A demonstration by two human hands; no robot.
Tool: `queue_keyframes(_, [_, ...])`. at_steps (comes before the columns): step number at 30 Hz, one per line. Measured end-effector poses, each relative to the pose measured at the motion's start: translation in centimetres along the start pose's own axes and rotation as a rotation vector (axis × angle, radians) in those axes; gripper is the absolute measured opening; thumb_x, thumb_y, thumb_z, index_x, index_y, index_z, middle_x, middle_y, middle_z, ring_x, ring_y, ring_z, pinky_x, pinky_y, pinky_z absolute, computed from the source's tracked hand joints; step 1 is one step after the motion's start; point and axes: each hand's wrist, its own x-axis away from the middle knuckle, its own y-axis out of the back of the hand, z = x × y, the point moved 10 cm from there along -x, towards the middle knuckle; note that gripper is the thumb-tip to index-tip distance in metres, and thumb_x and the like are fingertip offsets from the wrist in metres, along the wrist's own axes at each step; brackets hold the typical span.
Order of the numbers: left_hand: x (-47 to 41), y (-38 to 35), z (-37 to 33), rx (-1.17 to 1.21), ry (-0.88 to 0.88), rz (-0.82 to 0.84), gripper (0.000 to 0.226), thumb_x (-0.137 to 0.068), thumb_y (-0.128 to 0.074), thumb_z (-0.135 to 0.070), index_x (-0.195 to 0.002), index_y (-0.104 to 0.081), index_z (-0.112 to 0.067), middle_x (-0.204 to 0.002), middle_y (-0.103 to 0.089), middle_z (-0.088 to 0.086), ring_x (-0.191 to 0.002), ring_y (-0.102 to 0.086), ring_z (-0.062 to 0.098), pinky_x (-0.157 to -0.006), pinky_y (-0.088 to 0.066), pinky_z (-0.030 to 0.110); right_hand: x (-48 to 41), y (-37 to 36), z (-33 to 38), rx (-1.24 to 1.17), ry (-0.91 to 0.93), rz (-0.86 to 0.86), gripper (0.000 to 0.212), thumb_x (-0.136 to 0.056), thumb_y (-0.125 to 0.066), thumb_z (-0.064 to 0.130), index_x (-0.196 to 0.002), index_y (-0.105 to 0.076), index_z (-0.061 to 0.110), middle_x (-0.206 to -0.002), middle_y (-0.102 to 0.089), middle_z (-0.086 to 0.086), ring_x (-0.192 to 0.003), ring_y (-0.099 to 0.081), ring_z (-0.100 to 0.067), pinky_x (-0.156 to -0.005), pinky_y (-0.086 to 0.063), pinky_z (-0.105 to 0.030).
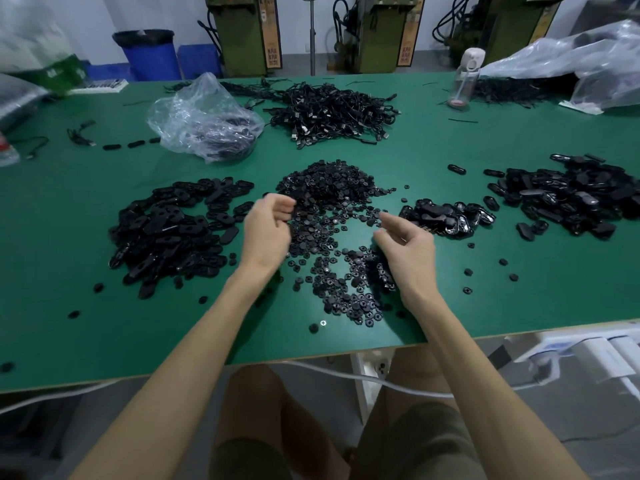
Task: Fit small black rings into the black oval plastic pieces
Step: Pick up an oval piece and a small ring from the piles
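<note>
**Hands over the ring pile, between stocks of oval pieces**

From left to right. A broad heap of black oval plastic pieces (166, 233) lies on the green table (519, 299), well to the left of the worker. The left hand (268, 230) hangs at the left margin of the central pile of small black rings (332, 216), its fingers curled loosely toward the palm; whether it encloses a ring or an oval piece cannot be told, as the fingertips face away from the camera. The ring pile spreads from mid-table toward the near edge, thinning into scattered singles. The right hand (407, 247) hovers above the pile's right side, thumb and forefinger narrowly parted and nothing visible between them. Just beyond it sits a smaller cluster of glossy oval pieces (446, 216), and a larger heap (568, 195) lies farther right; which heap is finished stock cannot be told.

Judged risks: a ring pinched from so dense a pile may bring neighbours with it or slip and roll toward the near edge, where several strays already lie. The separate heaps look alike, so a piece dropped into the wrong one would be hard to recover.
</note>
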Motion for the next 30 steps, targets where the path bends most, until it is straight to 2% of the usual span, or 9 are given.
queue_keyframes(4, [-1.0,3.8,3.5,0.028,0.096,-0.079,0.038,-0.095,-0.051,0.016,-0.12,-0.066,-0.009,-0.116,-0.067,0.004,-0.105,-0.064,0.013,-0.093,-0.05,0.017,-0.2,-0.5,0.0,0.056,0.015,0.04,0.035,-0.096,-0.07,0.018,-0.131,-0.071,0.019,-0.128,-0.072,0.002,-0.12,-0.066,-0.018,-0.108,-0.052,-0.044])
queue_keyframes(8, [-0.2,2.0,6.8,0.905,0.502,-0.008,0.02,-0.1,-0.053,0.01,-0.113,-0.066,0.003,-0.103,-0.072,0.014,-0.093,-0.076,0.022,-0.087,-0.061,0.031,-0.2,-0.8,0.1,0.061,0.016,0.05,0.033,-0.096,-0.068,0.015,-0.129,-0.073,0.018,-0.127,-0.072,0.003,-0.12,-0.067,-0.015,-0.108,-0.053,-0.042])
queue_keyframes(12, [0.6,0.4,5.6,1.071,0.506,0.054,0.024,-0.099,-0.051,0.011,-0.116,-0.066,0.003,-0.103,-0.072,0.013,-0.095,-0.075,0.022,-0.086,-0.06,0.03,0.0,-0.6,0.2,0.056,0.024,0.045,0.03,-0.096,-0.066,0.012,-0.124,-0.075,0.017,-0.118,-0.074,0.003,-0.115,-0.067,-0.015,-0.103,-0.054,-0.038])
queue_keyframes(14, [0.3,1.1,5.4,0.894,0.439,0.034,0.027,-0.099,-0.049,0.013,-0.116,-0.066,0.0,-0.105,-0.071,0.012,-0.096,-0.074,0.023,-0.087,-0.061,0.031,0.1,-0.7,0.4,0.067,0.039,0.055,0.029,-0.096,-0.067,0.013,-0.123,-0.075,0.018,-0.116,-0.074,0.004,-0.111,-0.067,-0.016,-0.101,-0.054,-0.035])
queue_keyframes(17, [-1.1,4.5,4.5,0.265,0.194,-0.064,0.037,-0.096,-0.048,0.017,-0.111,-0.067,-0.01,-0.108,-0.07,0.005,-0.098,-0.071,0.019,-0.09,-0.059,0.029,0.2,-0.9,0.9,0.139,0.087,0.08,0.029,-0.096,-0.068,0.015,-0.123,-0.074,0.021,-0.129,-0.07,0.006,-0.114,-0.066,-0.014,-0.103,-0.052,-0.026])
queue_keyframes(20, [-2.1,7.7,4.5,-0.332,0.061,-0.133,0.047,-0.09,-0.049,0.021,-0.122,-0.066,-0.008,-0.122,-0.065,0.009,-0.113,-0.061,0.024,-0.103,-0.048,0.033,0.2,-1.6,1.5,0.297,0.169,0.121,0.03,-0.094,-0.073,0.023,-0.125,-0.074,0.023,-0.131,-0.067,0.009,-0.123,-0.053,-0.001,-0.102,-0.036,-0.004])
queue_keyframes(23, [-2.7,9.5,6.9,-0.779,0.132,-0.094,0.039,-0.09,-0.053,0.017,-0.123,-0.064,-0.002,-0.128,-0.057,0.024,-0.123,-0.047,0.042,-0.109,-0.034,0.052,0.3,-2.6,1.3,0.41,0.18,0.195,0.044,-0.093,-0.076,0.033,-0.134,-0.069,0.019,-0.137,-0.064,0.005,-0.138,-0.045,-0.012,-0.107,-0.034,-0.021])
queue_keyframes(26, [-2.3,9.6,8.7,-0.89,0.208,-0.022,0.018,-0.094,-0.053,0.013,-0.103,-0.064,0.001,-0.119,-0.055,0.028,-0.117,-0.045,0.045,-0.105,-0.033,0.057,0.3,-3.6,1.2,0.489,0.195,0.254,0.049,-0.093,-0.075,0.04,-0.137,-0.067,0.019,-0.14,-0.063,0.006,-0.144,-0.038,-0.014,-0.109,-0.033,-0.03])
queue_keyframes(30, [-1.9,9.6,8.6,-0.796,0.126,-0.124,0.026,-0.098,-0.059,0.006,-0.119,-0.07,-0.005,-0.118,-0.057,0.022,-0.117,-0.047,0.04,-0.106,-0.027,0.051,0.4,-4.4,1.1,0.583,0.237,0.294,0.046,-0.094,-0.073,0.043,-0.135,-0.068,0.023,-0.141,-0.063,0.012,-0.146,-0.036,-0.011,-0.112,-0.036,-0.037])
